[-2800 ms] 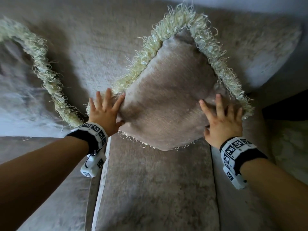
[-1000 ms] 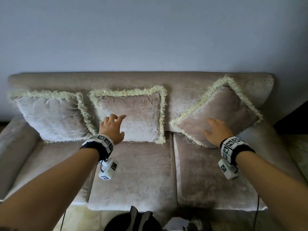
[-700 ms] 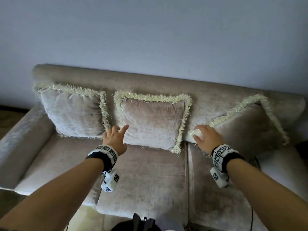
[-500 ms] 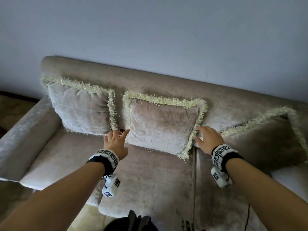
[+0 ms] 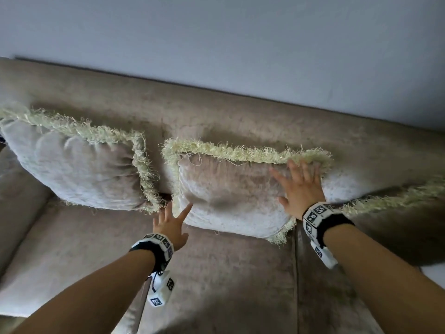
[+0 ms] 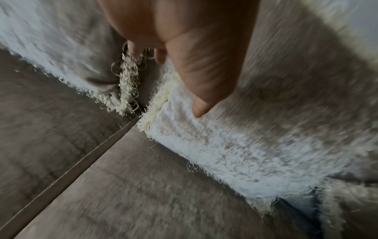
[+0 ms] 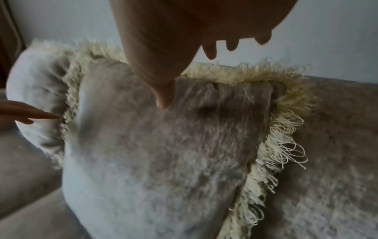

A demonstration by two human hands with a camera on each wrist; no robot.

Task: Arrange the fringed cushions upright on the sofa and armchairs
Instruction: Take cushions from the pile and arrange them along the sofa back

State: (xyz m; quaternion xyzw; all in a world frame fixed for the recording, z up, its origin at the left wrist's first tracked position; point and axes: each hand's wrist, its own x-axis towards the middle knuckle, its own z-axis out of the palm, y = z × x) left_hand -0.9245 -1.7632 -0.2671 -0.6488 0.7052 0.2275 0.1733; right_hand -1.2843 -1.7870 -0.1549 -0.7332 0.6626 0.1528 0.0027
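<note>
Three beige velvet cushions with cream fringe lean against the back of the sofa (image 5: 240, 116). The middle cushion (image 5: 228, 189) (image 6: 235, 145) (image 7: 153, 153) stands upright. My right hand (image 5: 301, 186) (image 7: 184, 48) lies flat with spread fingers on its upper right face, near the top fringe. My left hand (image 5: 171, 222) (image 6: 184, 48) is open at its lower left corner, thumb on the velvet, fingers in the gap beside the left cushion (image 5: 72, 169) (image 6: 51, 40). The right cushion (image 5: 397, 198) lies tilted, mostly out of frame.
The sofa seat (image 5: 216, 273) stretches in front of the cushions, with a seam (image 5: 295, 273) between seat pads. A pale wall (image 5: 240, 39) rises behind the backrest. The left armrest (image 5: 14, 201) bounds the seat.
I have leaned in closer to the middle cushion. My right hand left the right cushion's corner and now lies flat on the middle cushion. My left hand stays at its lower left corner.
</note>
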